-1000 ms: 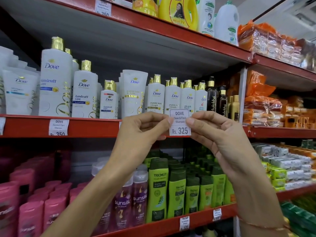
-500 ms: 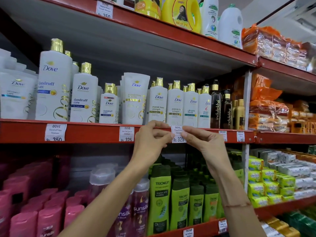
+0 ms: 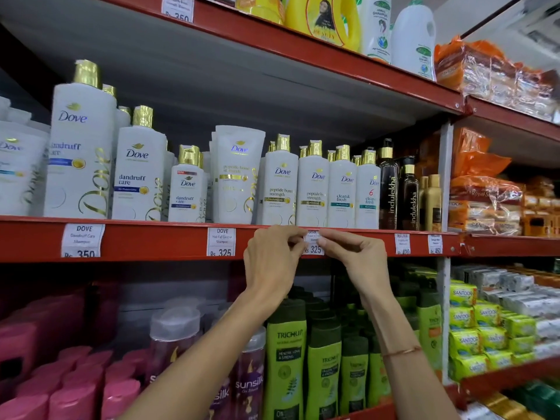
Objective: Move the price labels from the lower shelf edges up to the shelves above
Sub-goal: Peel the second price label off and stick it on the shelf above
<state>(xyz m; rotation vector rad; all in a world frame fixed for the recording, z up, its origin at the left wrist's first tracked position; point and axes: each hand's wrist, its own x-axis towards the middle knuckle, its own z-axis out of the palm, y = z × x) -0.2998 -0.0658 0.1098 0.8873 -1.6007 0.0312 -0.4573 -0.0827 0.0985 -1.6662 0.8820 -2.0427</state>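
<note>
A small white Dove price label marked Rs. 325 (image 3: pixel 313 247) lies against the red front edge of the Dove shelf (image 3: pixel 151 242), below the clean & fresh bottles (image 3: pixel 341 189). My left hand (image 3: pixel 272 262) pinches its left side and my right hand (image 3: pixel 353 253) pinches its right side, fingertips covering part of the print. Other labels sit on the same edge: Rs. 350 (image 3: pixel 82 240), Rs. 325 (image 3: pixel 221 241), and two small ones at the right (image 3: pixel 402 244).
Below are pink bottles (image 3: pixel 45 374), purple Sunsilk bottles (image 3: pixel 245 383) and green Trichup bottles (image 3: pixel 288 359). Black Indulekha bottles (image 3: pixel 391 189) stand right of the Dove row. Soap packs (image 3: pixel 472 325) fill the right bay. The top shelf edge (image 3: pixel 303 43) carries another label (image 3: pixel 178 7).
Both hands carried the Rs. 325 label from in front of the shelf onto its red edge. They now press it there, and the view has drawn back.
</note>
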